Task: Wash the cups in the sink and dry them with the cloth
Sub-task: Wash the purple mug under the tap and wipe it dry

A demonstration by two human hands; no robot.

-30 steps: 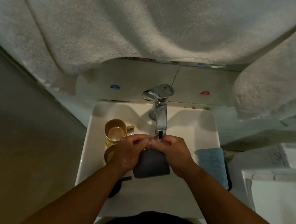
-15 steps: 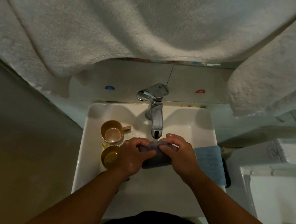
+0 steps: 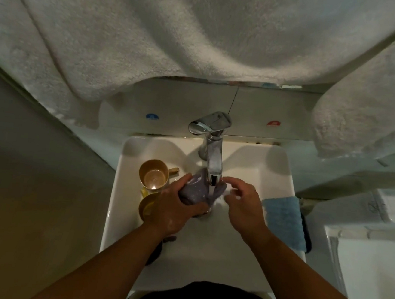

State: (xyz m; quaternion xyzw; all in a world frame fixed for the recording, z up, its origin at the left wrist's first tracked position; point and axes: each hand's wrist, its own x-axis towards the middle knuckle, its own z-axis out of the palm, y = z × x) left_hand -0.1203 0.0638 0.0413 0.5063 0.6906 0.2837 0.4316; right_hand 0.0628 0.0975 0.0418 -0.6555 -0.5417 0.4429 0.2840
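Two tan cups stand at the left of the white sink [image 3: 271, 171]: one upright with its handle to the right [image 3: 154, 174], the other [image 3: 146, 207] partly hidden behind my left hand. My left hand [image 3: 176, 210] grips a wet, bunched grey-purple cloth [image 3: 195, 190] under the spout of the chrome tap [image 3: 212, 155], where water runs. My right hand [image 3: 244, 207] is just right of the stream, fingers spread, holding nothing. A folded blue cloth [image 3: 283, 220] lies on the sink's right rim.
Large white towels [image 3: 178, 39] hang overhead and another [image 3: 369, 112] at the right. A dark object with a handle [image 3: 158, 249] lies in the basin under my left forearm. A white surface [image 3: 373, 262] is at the right, a grey wall at the left.
My right hand has let go of the grey-purple cloth and moved right. My left hand now holds the bunched cloth alone, raised closer to the spout.
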